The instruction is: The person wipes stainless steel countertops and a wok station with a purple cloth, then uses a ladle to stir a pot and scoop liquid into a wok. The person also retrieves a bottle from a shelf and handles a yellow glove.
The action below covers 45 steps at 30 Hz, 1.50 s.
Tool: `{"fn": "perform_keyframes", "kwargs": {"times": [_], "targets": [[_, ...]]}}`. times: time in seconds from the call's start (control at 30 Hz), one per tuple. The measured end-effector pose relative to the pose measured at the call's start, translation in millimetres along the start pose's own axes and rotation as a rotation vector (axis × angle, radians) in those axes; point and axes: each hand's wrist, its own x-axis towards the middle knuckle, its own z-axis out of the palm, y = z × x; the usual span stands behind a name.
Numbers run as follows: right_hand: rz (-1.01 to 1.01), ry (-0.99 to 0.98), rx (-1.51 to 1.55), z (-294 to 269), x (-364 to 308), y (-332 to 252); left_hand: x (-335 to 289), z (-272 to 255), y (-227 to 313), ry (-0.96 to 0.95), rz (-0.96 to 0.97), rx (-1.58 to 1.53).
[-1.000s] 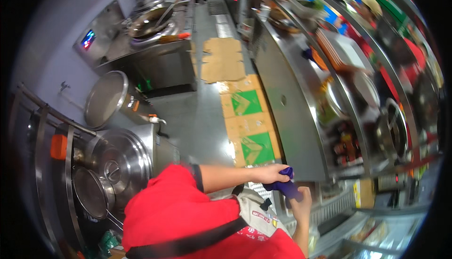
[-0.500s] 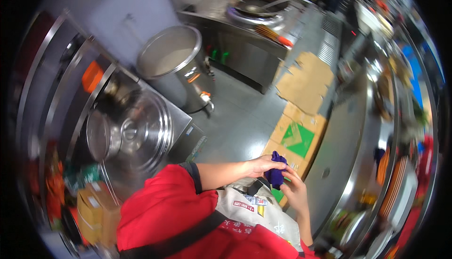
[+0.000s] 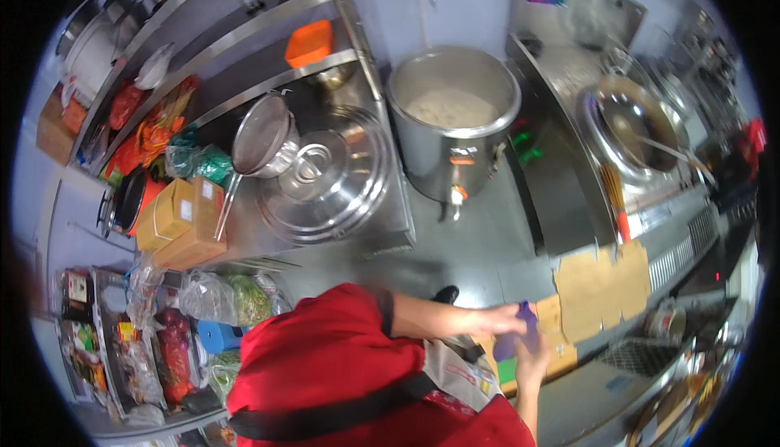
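Note:
A small purple cloth (image 3: 505, 348), smeared by motion, is between my two hands in front of my apron. My left hand (image 3: 497, 319) is closed on its upper part, fingers pointing right. Against the cloth's right side, my right hand (image 3: 532, 359) has its fingers raised and pinching the fabric. The finger outlines are blurred, and part of the cloth is hidden behind them. Below the hands, flattened cardboard (image 3: 557, 335) with a green patch lies on the floor.
A tall steel stockpot (image 3: 414, 159) with pale contents stands ahead, a wok (image 3: 650, 118) on the stove to its right. On the left counter, a long-handled strainer (image 3: 260, 134) rests on a large steel lid (image 3: 357, 195), beside cardboard boxes (image 3: 166, 211). Shelves hold an orange bin (image 3: 309, 43).
My view has swung left, so the shelves and left counter show more and the pot and stove sit further right. The cloth stays in both hands, which have shifted slightly.

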Motion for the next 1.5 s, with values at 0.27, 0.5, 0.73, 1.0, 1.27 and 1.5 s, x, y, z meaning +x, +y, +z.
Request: {"fn": "perform_keyframes", "kwargs": {"times": [0.27,0.5,0.73,1.0,1.27,1.5], "targets": [[-0.058,0.213,-0.272,-10.8,83.7,-33.6,61.5,-18.5,42.4,0.096,0.051,0.040],[0.087,-0.019,0.264,-74.4,126.7,-10.1,124.5,-45.0,71.9,0.210,-0.141,-0.210],[0.489,0.417,0.339,-178.9,86.7,123.6,231.3,9.4,75.8,-0.042,-0.379,-0.192],[0.461,0.681,0.392,-387.9,148.0,216.2,416.1,117.0,68.9,0.006,-0.449,0.054],[0.356,1.013,-0.188,-647.2,226.8,246.4,540.2,194.9,83.0,-0.071,-0.429,0.248],[0.454,1.552,-0.744,-826.4,268.0,264.9,648.8,230.3,69.5,-0.120,-0.458,0.327]]}}
